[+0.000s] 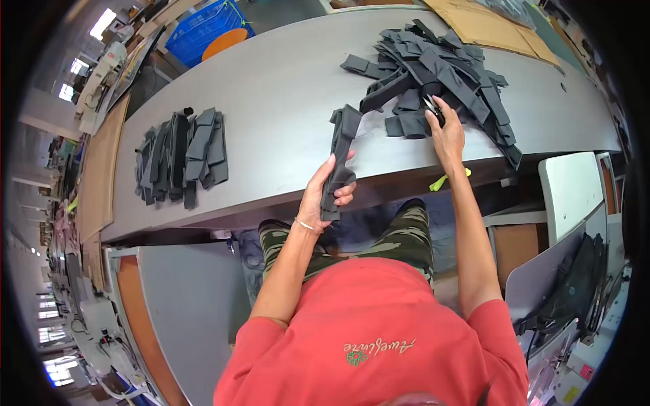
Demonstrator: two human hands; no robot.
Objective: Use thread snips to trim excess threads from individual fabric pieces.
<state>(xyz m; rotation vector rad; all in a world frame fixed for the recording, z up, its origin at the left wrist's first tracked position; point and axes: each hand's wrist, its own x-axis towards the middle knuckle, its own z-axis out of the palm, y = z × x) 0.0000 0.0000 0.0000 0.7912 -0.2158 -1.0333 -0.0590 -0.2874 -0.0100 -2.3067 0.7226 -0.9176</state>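
Observation:
My left hand (317, 193) is closed around a dark grey folded fabric strip (344, 132), held upright above the table's front edge. The strip's upper end stands free of the fingers. In my right hand (449, 139) is a small pair of thread snips (435, 111) with a black body and metal tips; the fingers partly hide it. The snips' tips reach over the near side of a large heap of dark grey fabric strips (467, 84). A smaller pile of similar strips (179, 155) lies at the left of the table.
The long grey table (271, 115) curves across in front of me. A blue crate (203, 34) and an orange round thing (225, 43) stand beyond it. Flattened cardboard (497, 30) covers the far right. A yellow-green strip (440, 183) shows by my right wrist.

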